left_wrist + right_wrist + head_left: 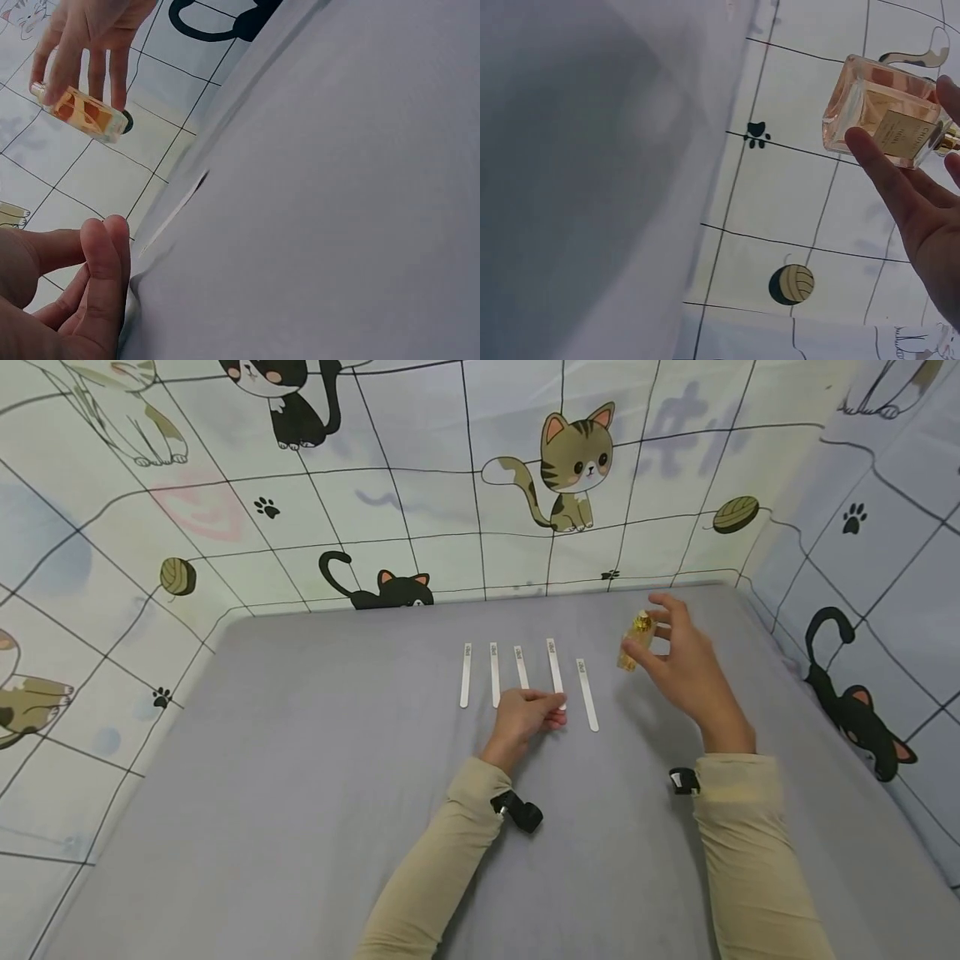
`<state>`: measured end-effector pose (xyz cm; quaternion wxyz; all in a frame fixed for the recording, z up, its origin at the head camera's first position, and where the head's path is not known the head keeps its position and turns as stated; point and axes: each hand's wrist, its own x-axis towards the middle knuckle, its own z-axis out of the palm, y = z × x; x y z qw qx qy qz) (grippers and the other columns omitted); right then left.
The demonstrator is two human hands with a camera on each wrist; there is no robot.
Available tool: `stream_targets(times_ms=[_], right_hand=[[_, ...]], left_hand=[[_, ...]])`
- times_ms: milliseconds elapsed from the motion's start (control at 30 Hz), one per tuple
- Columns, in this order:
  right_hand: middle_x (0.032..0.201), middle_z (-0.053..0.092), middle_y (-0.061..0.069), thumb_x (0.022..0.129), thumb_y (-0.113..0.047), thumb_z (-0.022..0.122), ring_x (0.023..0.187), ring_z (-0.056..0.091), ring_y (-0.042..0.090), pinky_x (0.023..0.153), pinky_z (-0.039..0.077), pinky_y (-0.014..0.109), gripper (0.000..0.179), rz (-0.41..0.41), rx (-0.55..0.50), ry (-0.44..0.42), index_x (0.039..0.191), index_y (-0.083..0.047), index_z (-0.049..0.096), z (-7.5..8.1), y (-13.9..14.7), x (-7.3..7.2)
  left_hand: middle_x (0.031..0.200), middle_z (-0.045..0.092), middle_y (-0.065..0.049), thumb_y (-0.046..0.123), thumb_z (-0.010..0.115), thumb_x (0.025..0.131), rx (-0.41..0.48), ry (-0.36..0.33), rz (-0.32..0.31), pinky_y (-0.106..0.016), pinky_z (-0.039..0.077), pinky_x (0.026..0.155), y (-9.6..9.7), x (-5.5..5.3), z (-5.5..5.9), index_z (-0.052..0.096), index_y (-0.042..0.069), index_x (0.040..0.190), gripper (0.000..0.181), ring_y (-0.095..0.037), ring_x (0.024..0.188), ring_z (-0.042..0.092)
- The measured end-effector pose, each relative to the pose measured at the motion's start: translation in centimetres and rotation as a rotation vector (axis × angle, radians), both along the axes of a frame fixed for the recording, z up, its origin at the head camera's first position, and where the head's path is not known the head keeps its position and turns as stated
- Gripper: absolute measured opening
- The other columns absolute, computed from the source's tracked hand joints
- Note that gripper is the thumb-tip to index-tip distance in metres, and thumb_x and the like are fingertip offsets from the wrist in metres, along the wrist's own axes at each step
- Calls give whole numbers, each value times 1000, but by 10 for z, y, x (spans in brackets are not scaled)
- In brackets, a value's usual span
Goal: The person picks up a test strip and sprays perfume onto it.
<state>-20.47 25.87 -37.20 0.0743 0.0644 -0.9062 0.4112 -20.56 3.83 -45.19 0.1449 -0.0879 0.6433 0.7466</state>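
Note:
My right hand (pixel 688 672) holds a clear glass perfume bottle (pixel 885 112) above the bedsheet-like grey surface. The bottle has a pale label, a gold neck and amber liquid, and it tilts between thumb and fingers. Several slim white paper test strips lie in a row, small dark print at their far ends. My left hand (pixel 522 720) pinches the near end of one strip (pixel 554 664), second from the right. The rightmost strip (pixel 587 695) lies just beyond those fingertips. To the left, another strip (pixel 521 667) is partly hidden behind the hand.
The grey cloth-covered surface (pixel 300 760) runs up to a white, cat-printed wall covering (pixel 435 510) at the back and both sides. The leftmost strip (pixel 466 675) lies apart from my left hand. Black straps with cameras sit at both wrists.

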Motion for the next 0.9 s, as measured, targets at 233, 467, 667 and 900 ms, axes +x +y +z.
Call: stream_targets(times_ms=[233,467,667,900], right_hand=[[156,39,28,101,-29,66,140,44,49,100,47,66,78,16,54,-53,161,-11,20,-14,3,-5],[157,38,28,101,-29,66,140,44,49,100,46,67,79,24,84,-104,162,-14,18,-21,3,-7],[157,38,28,102,-29,65,140,43,50,100,46,67,77,27,108,-112,161,-12,19,-23,4,-7],[158,37,29,102,-29,65,140,43,50,104,43,68,76,35,115,-125,161,-13,19,-21,3,-6]], left_hand=[[63,67,-7,1,74,91,-42,19,-1,-20,55,52,1,1,-2,72,-13,97,15,-9,51,64],[64,68,-7,3,75,91,-79,33,-1,-20,55,52,1,2,-3,73,-12,95,15,-7,50,63],[62,65,-3,4,74,91,-107,61,13,-20,55,51,3,3,-2,73,-13,95,16,-6,48,62],[64,66,-5,4,74,92,-146,81,26,-20,55,52,3,6,-1,73,-12,95,17,-6,48,61]])
